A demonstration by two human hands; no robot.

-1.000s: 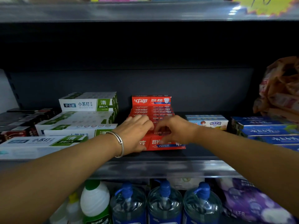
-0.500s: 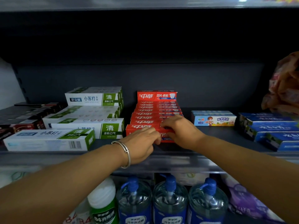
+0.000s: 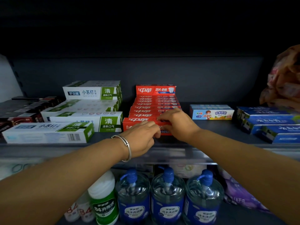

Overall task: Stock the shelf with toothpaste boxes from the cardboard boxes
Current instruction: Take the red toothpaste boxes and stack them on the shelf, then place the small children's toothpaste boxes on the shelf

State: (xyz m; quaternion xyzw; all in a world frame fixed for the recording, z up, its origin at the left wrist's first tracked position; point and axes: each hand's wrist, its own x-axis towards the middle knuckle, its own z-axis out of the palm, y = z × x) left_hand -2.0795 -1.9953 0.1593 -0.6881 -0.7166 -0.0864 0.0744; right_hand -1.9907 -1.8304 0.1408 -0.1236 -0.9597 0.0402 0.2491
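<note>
A row of red toothpaste boxes runs from the front to the back of the dark shelf. The foremost red toothpaste box lies crosswise at the front of the row. My left hand, with a silver bangle on its wrist, has curled fingertips against the box's front face. My right hand grips the same box, fingers curled over its top edge and thumb at the front. No cardboard box is in view.
White-and-green toothpaste boxes are stacked left of the red row, with dark boxes further left. A children's toothpaste box and blue boxes lie to the right, below a crumpled bag. Pump bottles stand on the shelf below.
The front red box has slid back from the shelf edge against the row. Both hands have stayed on it, and my left hand has shifted toward its front middle.
</note>
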